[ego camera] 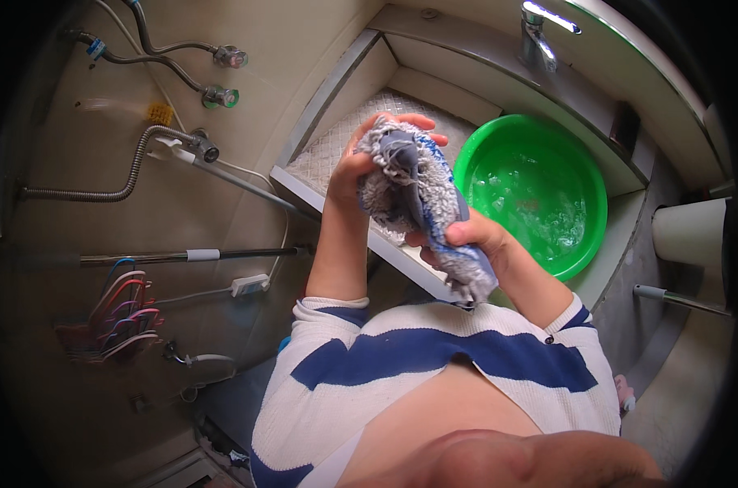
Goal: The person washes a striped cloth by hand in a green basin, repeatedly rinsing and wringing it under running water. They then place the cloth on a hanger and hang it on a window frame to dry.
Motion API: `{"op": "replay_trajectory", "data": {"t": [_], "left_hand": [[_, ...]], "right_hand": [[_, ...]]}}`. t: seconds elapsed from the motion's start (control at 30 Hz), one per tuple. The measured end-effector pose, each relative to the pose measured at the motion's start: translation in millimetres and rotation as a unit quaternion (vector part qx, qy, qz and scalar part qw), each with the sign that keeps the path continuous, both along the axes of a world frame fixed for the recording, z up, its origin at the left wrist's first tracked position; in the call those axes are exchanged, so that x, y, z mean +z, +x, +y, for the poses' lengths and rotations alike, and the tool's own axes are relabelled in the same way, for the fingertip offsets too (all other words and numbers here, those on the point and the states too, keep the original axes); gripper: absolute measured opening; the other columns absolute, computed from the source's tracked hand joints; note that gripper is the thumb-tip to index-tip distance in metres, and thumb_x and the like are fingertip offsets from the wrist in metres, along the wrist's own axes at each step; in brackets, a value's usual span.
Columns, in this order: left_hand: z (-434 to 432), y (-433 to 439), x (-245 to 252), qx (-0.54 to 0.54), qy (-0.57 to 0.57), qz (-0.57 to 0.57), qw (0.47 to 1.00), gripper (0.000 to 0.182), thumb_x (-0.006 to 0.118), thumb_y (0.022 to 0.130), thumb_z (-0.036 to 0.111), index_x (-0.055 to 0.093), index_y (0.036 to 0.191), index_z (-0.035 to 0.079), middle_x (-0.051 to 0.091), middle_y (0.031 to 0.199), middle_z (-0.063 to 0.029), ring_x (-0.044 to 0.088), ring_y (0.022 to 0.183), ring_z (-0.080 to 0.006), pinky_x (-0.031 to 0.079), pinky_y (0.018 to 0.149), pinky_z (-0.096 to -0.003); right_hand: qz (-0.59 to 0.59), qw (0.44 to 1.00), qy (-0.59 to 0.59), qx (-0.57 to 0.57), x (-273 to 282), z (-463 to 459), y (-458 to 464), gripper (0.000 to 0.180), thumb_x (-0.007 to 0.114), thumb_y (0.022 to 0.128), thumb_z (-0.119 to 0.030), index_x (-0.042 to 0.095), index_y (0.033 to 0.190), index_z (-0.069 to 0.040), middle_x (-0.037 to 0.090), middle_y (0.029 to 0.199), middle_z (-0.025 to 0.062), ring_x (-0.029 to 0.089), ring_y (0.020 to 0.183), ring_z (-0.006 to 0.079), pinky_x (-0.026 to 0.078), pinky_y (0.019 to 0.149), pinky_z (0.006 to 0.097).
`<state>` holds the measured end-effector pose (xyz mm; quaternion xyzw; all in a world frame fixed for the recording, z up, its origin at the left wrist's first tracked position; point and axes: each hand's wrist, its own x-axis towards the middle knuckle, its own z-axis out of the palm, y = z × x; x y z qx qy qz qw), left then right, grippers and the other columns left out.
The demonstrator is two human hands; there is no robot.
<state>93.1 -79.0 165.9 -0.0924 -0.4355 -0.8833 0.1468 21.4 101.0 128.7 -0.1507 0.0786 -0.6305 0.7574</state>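
Note:
Between my hands is a shaggy grey-and-white mop pad (439, 204) with blue strands and a smooth grey backing, folded lengthwise and held aslant. My left hand (352, 171) wraps its upper end, with some fingers hidden behind the pile. Lower down, my right hand (482, 235) pinches the pad, thumb on top; its bottom end hangs near my striped top. The pad is above the front edge of a wash trough (329, 94) with a diamond-patterned floor. Inside the trough, to the right, a green plastic basin (599, 204) contains water with bubbles.
A chrome faucet (537, 39) stands on the trough's back ledge. Valves (221, 96) and a metal hose (131, 177) line the left wall, above a steel rail (259, 252), several clothes hangers (128, 317) and a white power socket (250, 285). At right is a whitish container (689, 232).

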Motion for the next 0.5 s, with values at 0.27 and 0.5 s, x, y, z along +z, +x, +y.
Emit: {"op": "replay_trajectory", "data": {"t": [0.27, 0.5], "left_hand": [[-20.2, -34.6, -31.2, 0.198, -0.085, -0.180, 0.960, 0.018, 0.060, 0.086, 0.018, 0.059, 0.093, 0.001, 0.065, 0.083, -0.0079, 0.065, 0.072, -0.0169, 0.055, 0.065, -0.0302], [-27.8, -61.5, -65.6, 0.418, -0.174, -0.187, 0.872, 0.009, 0.069, 0.080, 0.004, 0.060, 0.083, 0.002, 0.063, 0.076, -0.0022, 0.058, 0.065, -0.0095, 0.049, 0.059, -0.0246]], "right_hand": [[0.568, 0.776, 0.128, -0.243, -38.5, -63.7, -22.8, 0.036, 0.077, 0.062, -0.013, 0.064, 0.094, -0.002, 0.067, 0.086, 0.0046, 0.062, 0.078, 0.0141, 0.052, 0.074, 0.0311], [0.649, 0.664, 0.144, -0.342, -66.5, -103.0, -33.7, 0.030, 0.074, 0.065, -0.019, 0.065, 0.088, -0.001, 0.069, 0.086, 0.0156, 0.067, 0.082, 0.0304, 0.052, 0.074, 0.0391]]}}
